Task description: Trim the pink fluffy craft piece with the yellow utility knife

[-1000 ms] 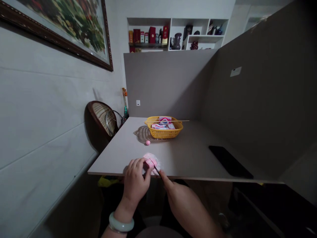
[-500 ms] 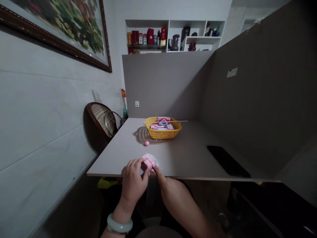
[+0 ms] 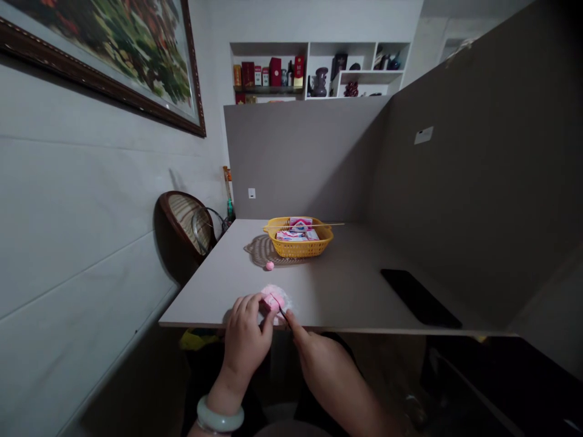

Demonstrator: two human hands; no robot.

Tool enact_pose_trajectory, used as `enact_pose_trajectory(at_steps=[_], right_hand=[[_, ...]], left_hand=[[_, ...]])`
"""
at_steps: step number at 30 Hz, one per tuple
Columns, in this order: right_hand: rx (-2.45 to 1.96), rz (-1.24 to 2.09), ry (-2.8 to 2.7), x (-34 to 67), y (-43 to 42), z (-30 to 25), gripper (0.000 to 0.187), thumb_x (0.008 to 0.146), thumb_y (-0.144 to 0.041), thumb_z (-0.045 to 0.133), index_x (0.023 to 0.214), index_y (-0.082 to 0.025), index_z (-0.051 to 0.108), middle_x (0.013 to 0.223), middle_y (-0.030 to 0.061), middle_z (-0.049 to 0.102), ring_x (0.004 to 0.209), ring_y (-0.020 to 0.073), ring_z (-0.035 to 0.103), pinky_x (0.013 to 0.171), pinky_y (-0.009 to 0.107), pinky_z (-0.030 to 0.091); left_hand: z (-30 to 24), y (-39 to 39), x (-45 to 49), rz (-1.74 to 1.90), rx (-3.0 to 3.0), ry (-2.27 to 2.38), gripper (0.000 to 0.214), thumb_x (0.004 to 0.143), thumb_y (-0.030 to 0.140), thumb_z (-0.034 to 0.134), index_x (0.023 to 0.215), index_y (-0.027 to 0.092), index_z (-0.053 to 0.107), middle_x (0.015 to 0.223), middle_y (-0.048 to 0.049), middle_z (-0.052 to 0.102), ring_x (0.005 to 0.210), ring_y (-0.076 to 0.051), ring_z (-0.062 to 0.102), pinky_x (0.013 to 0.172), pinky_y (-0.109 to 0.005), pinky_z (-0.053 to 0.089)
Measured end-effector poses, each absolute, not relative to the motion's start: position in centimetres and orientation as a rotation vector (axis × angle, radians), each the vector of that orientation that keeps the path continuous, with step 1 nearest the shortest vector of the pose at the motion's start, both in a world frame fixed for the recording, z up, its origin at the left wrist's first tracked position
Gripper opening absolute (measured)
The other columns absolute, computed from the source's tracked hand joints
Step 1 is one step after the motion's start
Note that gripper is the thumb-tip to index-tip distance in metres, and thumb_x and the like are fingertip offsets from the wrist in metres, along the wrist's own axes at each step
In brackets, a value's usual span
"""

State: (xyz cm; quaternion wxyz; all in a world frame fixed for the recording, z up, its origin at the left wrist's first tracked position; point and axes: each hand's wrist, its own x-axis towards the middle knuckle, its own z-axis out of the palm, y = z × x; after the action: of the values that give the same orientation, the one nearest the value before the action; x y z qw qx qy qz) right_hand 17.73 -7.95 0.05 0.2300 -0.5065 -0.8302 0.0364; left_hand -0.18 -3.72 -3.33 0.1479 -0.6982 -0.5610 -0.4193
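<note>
A pink block (image 3: 274,300), of a material I cannot make out, lies near the table's front edge with a dark cut line across its top. Thumb and fingers of my left hand (image 3: 248,325) grip it from the left. In my right hand (image 3: 307,340) is a slim dark knife (image 3: 283,314), its forefinger stretched along it and its tip at the block. Under the block is a crumpled whitish clear sheet (image 3: 288,301), perhaps plastic wrap. A small pink ball (image 3: 270,266) rests farther back on the table.
Behind the ball stands a yellow basket (image 3: 300,249) with several pink-and-white packets and a thin stick (image 3: 319,225) across its rim. A black flat slab (image 3: 419,297) lies at the right. Grey partitions (image 3: 300,161) rise behind and to the right of the table (image 3: 346,291).
My right hand has drawn back slightly down and to the right, and more of the knife shows beside the block. My left hand stays on the block. The view has tipped up a little.
</note>
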Motion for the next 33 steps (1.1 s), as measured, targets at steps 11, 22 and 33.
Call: enact_pose_trajectory(at_steps=[11, 22, 33], right_hand=[[-1.564, 0.146, -2.483, 17.1, -7.9, 0.8, 0.073, 0.082, 0.003, 0.034, 0.153, -0.013, 0.029, 0.092, 0.0119, 0.076, 0.076, 0.0224, 0.073, 0.061, 0.025, 0.049], [-1.446, 0.2, -2.372, 17.9, -7.4, -0.5, 0.069, 0.089, -0.006, 0.032, 0.155, -0.025, 0.025, 0.1, 0.009, 0.076, 0.077, 0.018, 0.072, 0.066, 0.024, 0.05], [-1.474, 0.226, -2.381, 18.8, -7.9, -1.3, 0.066, 0.09, -0.009, 0.034, 0.154, -0.023, 0.028, 0.092, 0.0094, 0.076, 0.073, 0.0175, 0.072, 0.063, 0.022, 0.049]], left_hand=[[-3.2, -3.8, -0.2, -1.204, -2.023, -1.626, 0.023, 0.092, 0.035, 0.056, 0.107, 0.019, 0.058, 0.105, -0.0105, 0.067, 0.099, -0.028, 0.062, 0.084, -0.043, 0.051], [-3.2, -4.0, -0.2, -1.237, -2.032, -1.589, 0.022, 0.093, 0.034, 0.054, 0.108, 0.019, 0.058, 0.104, -0.0101, 0.067, 0.097, -0.027, 0.062, 0.084, -0.042, 0.051], [-3.5, -3.9, -0.3, -1.239, -2.032, -1.603, 0.022, 0.091, 0.033, 0.056, 0.108, 0.019, 0.058, 0.104, -0.0097, 0.067, 0.097, -0.027, 0.062, 0.084, -0.042, 0.051]])
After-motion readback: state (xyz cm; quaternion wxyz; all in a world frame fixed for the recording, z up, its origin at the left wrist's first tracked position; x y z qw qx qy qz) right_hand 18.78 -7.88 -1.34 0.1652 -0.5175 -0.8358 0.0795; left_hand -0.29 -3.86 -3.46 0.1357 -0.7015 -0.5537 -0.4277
